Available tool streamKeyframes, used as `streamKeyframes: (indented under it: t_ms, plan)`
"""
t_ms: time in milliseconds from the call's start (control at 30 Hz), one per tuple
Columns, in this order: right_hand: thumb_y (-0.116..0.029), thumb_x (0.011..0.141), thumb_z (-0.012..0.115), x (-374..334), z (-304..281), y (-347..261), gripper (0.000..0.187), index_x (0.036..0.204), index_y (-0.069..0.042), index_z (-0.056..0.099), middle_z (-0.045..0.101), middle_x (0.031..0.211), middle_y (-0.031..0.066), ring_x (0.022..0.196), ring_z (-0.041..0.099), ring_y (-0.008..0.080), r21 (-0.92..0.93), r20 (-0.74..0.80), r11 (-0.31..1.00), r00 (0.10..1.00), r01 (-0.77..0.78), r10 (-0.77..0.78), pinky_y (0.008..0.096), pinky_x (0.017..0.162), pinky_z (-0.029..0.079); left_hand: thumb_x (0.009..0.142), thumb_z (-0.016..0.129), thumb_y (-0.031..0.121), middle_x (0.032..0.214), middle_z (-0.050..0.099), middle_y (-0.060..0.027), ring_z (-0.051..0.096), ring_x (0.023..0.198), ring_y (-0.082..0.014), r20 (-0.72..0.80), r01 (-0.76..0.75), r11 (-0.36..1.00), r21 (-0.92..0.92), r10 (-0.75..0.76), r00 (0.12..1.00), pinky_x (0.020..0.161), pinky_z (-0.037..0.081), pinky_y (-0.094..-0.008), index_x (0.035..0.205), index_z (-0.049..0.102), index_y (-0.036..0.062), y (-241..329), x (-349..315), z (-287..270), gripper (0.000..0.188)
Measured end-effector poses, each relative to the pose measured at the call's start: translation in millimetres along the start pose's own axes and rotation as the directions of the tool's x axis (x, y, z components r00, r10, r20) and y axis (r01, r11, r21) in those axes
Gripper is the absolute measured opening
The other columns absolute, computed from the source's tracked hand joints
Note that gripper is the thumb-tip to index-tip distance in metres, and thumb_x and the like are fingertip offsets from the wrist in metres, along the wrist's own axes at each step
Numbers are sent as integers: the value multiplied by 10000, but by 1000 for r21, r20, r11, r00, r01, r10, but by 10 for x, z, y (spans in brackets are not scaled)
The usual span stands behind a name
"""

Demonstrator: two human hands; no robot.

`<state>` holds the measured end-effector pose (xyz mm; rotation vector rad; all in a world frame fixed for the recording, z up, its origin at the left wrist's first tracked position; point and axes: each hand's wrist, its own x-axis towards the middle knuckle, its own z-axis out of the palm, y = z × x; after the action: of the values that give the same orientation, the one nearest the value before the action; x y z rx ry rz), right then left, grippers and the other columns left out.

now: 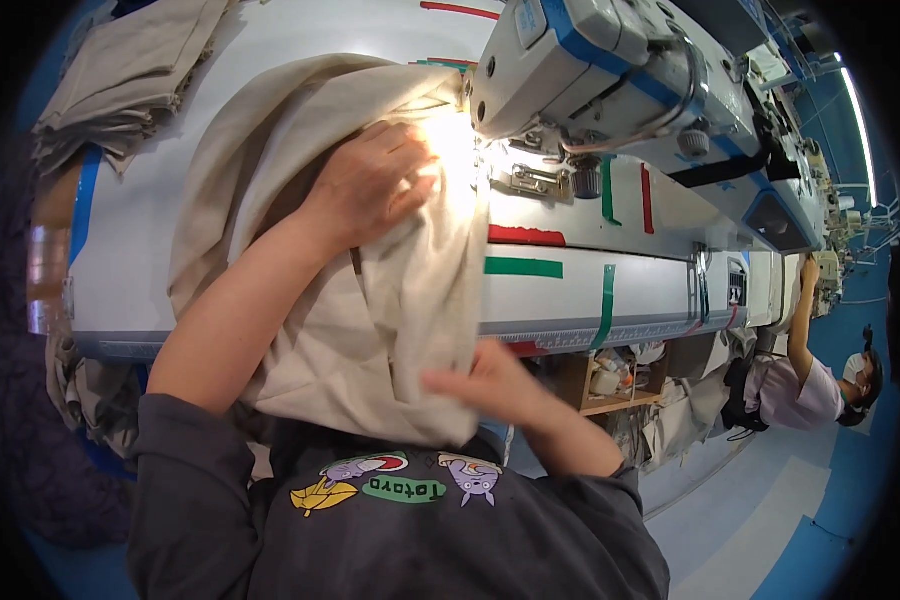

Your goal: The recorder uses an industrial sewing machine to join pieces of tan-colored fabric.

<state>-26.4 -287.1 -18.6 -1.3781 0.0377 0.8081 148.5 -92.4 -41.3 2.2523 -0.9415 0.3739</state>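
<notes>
Beige cloth (410,290) lies in loose folds over the sewing table and hangs down its near edge onto my lap. Its far right side reaches the brightly lit needle area of the sewing machine (570,70). My left hand (375,185) rests on the cloth just left of that light, fingers curled in and closed on the fabric. Lower down, my right hand (500,385) is at the right edge of the hanging cloth, its thumb pointing left over it. Motion smears this hand, so its grip is unclear. Glare hides the needle and presser foot.
A stack of folded beige pieces (125,75) sits at the far left. Red and green tape strips (525,268) mark the white tabletop (650,280). Under the table, a wooden shelf (615,400) holds small items. Another person (795,390) works at a machine on the right.
</notes>
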Motion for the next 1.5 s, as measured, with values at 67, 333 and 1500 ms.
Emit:
streamKeyframes:
  t_ms: [67, 333, 1500]
  plan:
    - [-230, 943, 652, -99, 15, 88, 267, 1056, 9, 692, 696, 941, 5, 827, 613, 54, 141, 2, 987, 997, -76, 77, 226, 709, 494, 787, 691, 217, 1018, 629, -82, 593, 952, -268, 42, -284, 959, 7, 283, 958, 838, 492, -391, 1039, 620, 63, 57, -4, -93, 304]
    - [-265, 929, 606, -349, 18, 234, 262, 858, -26, 689, 647, 757, 173, 669, 645, 362, -565, -217, 825, 969, -29, -114, 386, 576, 486, 793, 661, 88, 1276, 591, -102, 604, 1024, -290, 275, -43, 963, 264, -33, 961, 869, 513, -378, 1246, 575, 69, 155, -515, -501, 461]
    - [-35, 647, 662, 120, -379, 21, 295, 924, -137, 657, 648, 1004, 23, 657, 606, 199, -911, 276, -15, 580, 412, -766, 326, 553, 496, 804, 577, 141, 761, 528, -31, 568, 643, -192, 284, -403, 880, 251, 331, 900, 530, 474, -314, 821, 553, 103, 741, -732, -329, 49]
